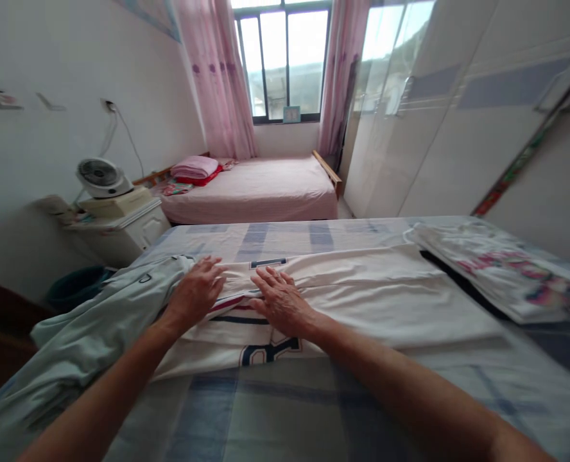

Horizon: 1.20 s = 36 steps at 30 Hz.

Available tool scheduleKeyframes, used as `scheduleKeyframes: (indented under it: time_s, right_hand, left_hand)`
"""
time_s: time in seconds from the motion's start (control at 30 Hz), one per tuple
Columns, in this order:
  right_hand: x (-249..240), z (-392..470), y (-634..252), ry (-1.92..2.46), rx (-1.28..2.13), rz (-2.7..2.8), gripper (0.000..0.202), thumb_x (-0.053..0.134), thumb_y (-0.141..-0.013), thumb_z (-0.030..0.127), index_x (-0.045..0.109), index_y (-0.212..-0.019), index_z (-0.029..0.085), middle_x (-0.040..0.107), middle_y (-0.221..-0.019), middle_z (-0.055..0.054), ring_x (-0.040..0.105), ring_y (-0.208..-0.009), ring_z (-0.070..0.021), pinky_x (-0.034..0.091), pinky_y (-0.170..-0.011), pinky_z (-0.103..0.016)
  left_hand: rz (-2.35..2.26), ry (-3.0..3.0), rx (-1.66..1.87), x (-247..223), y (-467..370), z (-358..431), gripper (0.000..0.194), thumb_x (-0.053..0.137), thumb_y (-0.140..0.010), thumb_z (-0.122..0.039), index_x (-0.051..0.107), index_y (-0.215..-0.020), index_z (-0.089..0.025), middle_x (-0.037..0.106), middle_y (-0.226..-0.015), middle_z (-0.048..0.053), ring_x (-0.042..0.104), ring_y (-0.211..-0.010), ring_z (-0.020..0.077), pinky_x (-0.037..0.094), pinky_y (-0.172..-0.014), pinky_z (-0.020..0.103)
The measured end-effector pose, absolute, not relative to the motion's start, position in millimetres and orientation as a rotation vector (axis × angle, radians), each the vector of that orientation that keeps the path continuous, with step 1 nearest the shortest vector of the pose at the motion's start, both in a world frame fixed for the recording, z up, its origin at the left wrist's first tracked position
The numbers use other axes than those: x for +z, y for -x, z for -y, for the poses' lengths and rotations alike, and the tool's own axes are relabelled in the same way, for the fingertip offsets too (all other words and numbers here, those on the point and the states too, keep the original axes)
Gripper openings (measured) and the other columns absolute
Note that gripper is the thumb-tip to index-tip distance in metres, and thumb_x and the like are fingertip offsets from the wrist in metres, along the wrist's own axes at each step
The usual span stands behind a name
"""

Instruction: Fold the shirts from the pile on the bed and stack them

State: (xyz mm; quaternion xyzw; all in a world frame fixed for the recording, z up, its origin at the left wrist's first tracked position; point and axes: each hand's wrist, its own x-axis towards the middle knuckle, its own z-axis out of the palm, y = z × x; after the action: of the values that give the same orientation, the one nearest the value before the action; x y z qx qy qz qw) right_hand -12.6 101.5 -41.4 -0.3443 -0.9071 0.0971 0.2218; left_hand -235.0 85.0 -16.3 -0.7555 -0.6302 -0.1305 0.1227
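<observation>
Left grip (pixel 196 293) and right grip (pixel 285 303) seemingly touch pale garment (pixel 376 311).

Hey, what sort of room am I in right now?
Most likely a bedroom: there's a bed with a pink sheet and folded pink bedding beneath the window, plus a small white cabinet beside it.
</observation>
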Motion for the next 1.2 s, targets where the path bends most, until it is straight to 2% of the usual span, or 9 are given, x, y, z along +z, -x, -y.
scheduleKeyframes:
  time_s: [0.1,0.27,0.4,0.6,0.77,0.83,0.93,1.07,1.2]
  right_hand:
    - [-21.7,-101.8,-25.0,0.949,0.202,2.468,0.045,0.043,-0.092,0.034,0.046,-0.134,0.019,0.045,-0.142,-0.009,0.034,-0.134,-0.0218,0.025,-0.108,-0.041]
    - [-15.0,-109.6,-127.8,1.136,-0.048,2.472,0.031,0.047,-0.084,0.013,0.061,-0.112,0.017,0.062,-0.119,-0.009,0.053,-0.114,-0.0215,0.035,-0.096,-0.036]
    - [-28.8,-127.5,-194.7,1.270,-0.299,2.540,0.028,0.050,-0.080,0.010,0.065,-0.101,0.019,0.065,-0.106,-0.009,0.056,-0.104,-0.0223,0.035,-0.087,-0.035]
    - [-38.6,-145.8,-231.1,1.322,-0.440,2.449,0.016,0.048,-0.084,0.018,0.064,-0.080,0.019,0.066,-0.086,-0.007,0.057,-0.089,-0.0218,0.033,-0.085,-0.035]
    - [-44.9,-149.8,-237.7,1.276,-0.431,2.423,0.018,0.047,-0.085,0.019,0.064,-0.088,0.020,0.066,-0.092,-0.007,0.056,-0.094,-0.0226,0.032,-0.087,-0.036]
    - [-48.3,-149.7,-240.4,1.253,-0.407,2.451,0.020,0.045,-0.086,0.019,0.065,-0.088,0.020,0.065,-0.091,-0.007,0.056,-0.093,-0.0219,0.032,-0.088,-0.036]
    - [-50.8,-148.2,-247.2,1.266,-0.402,2.443,0.019,0.046,-0.086,0.020,0.064,-0.080,0.020,0.065,-0.086,-0.007,0.056,-0.091,-0.0214,0.033,-0.089,-0.036]
    - [-41.7,-143.3,-247.6,1.292,-0.327,2.414,0.019,0.047,-0.082,0.016,0.065,-0.079,0.020,0.067,-0.090,-0.007,0.058,-0.096,-0.0213,0.035,-0.090,-0.037]
    - [-23.5,-143.5,-209.0,1.350,-0.170,2.304,0.030,0.039,-0.089,0.022,0.064,-0.107,0.018,0.064,-0.117,-0.009,0.052,-0.116,-0.0211,0.034,-0.099,-0.037]
  left_hand:
    - [1.596,2.462,-0.471,-19.4,215.0,-61.9,0.038,0.039,-0.093,-0.036,0.060,-0.119,-0.019,0.052,-0.136,0.010,0.037,-0.133,0.0263,0.035,-0.108,0.044]
    - [1.522,2.573,-0.488,-15.8,189.9,-49.9,0.035,0.040,-0.093,-0.035,0.061,-0.117,-0.020,0.060,-0.125,0.008,0.050,-0.122,0.0240,0.042,-0.103,0.040]
    - [1.512,2.631,-0.533,-15.1,168.0,-61.7,0.037,0.039,-0.094,-0.035,0.059,-0.121,-0.020,0.060,-0.126,0.007,0.050,-0.124,0.0220,0.041,-0.105,0.038]
    - [1.642,2.700,-0.452,-32.3,147.2,-89.2,0.054,0.037,-0.094,-0.043,0.044,-0.137,-0.012,0.042,-0.144,0.012,0.030,-0.138,0.0246,0.027,-0.114,0.042]
    - [1.834,2.732,-0.420,-44.5,153.7,-96.5,0.055,0.032,-0.095,-0.044,0.043,-0.138,-0.011,0.043,-0.144,0.011,0.033,-0.136,0.0229,0.025,-0.114,0.041]
    - [1.817,2.751,-0.457,-44.9,156.1,-94.7,0.053,0.033,-0.094,-0.045,0.046,-0.137,-0.016,0.043,-0.144,0.009,0.033,-0.136,0.0224,0.025,-0.113,0.042]
    - [1.783,2.794,-0.475,-39.9,158.1,-91.8,0.044,0.035,-0.094,-0.045,0.059,-0.124,-0.025,0.046,-0.143,0.005,0.034,-0.136,0.0231,0.025,-0.113,0.044]
    - [1.773,2.842,-0.525,-23.8,153.4,-95.5,0.045,0.033,-0.094,-0.044,0.071,-0.105,-0.023,0.059,-0.129,0.006,0.048,-0.126,0.0217,0.036,-0.107,0.037]
    - [1.777,2.653,-0.585,-15.3,135.6,-111.6,0.042,0.032,-0.094,-0.036,0.069,-0.105,-0.019,0.060,-0.127,0.009,0.054,-0.120,0.0223,0.041,-0.102,0.036]
